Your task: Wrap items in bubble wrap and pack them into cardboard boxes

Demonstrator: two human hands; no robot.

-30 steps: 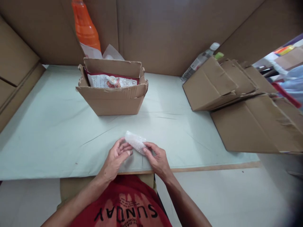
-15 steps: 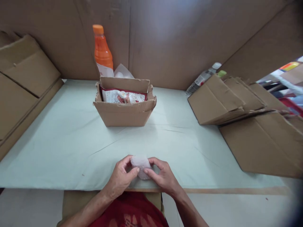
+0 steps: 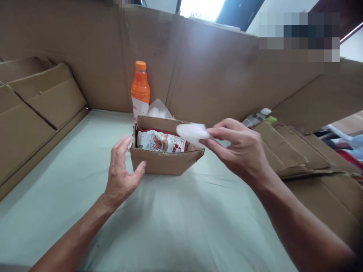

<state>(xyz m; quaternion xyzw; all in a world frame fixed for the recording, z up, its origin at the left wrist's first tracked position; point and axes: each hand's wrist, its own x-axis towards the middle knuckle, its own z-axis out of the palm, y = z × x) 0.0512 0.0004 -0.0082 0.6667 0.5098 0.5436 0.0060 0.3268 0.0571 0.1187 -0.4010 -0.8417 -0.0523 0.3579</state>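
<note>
My right hand (image 3: 241,151) pinches a small white packet (image 3: 193,133) over the cardboard box (image 3: 166,160); my left hand (image 3: 121,172) hovers spread beside it.

right hand (image 3: 241,151) pinching white packet (image 3: 193,133), cardboard box (image 3: 166,160)

A pale green table cover (image 3: 70,189) spreads across the near scene, tall brown cardboard walls (image 3: 212,71) stand at the far side, flattened cartons (image 3: 39,105) lean at left, more (image 3: 300,151) stack at right, and bright daylight pours through a window (image 3: 201,7) above
</note>
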